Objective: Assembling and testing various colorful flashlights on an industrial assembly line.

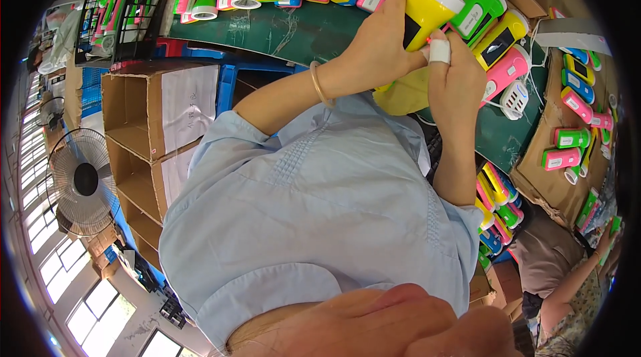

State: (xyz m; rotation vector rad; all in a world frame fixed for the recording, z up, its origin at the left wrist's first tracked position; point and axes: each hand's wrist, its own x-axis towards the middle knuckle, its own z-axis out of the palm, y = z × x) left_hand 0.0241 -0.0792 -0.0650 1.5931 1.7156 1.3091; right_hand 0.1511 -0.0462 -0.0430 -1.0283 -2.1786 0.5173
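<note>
Holding the yellow flashlight [434,6] aslant

1. Position. I hold the flashlight in front of my chest, in view over the counter [267,33]. Its long axis slants: the wide, white-rimmed end points away from me and to my right; the narrower part, with a dark panel, runs back toward me and to my left.

2. Left hand. My left hand [374,46] reaches in from the left and is the holding side. Its fingers are closed around the flashlight on its left flank, next to the dark panel; the fingertips are partly hidden.

3. Right hand. My right hand [462,80] comes up on the opposite flank, nearer the lower part of the flashlight than its rim. The fingers are bent and close together, and a white wrap [439,51] covers one of them. From these fingers, the flashlight lies just beyond and to the left. I cannot tell whether they grip it or only rest beside it.

4. Clearance. A green flashlight [479,2] lies just beside the rim, on the right. A yellow piece [404,93] sits below my hands, near my shirt [300,176]; its kind is unclear.
</note>
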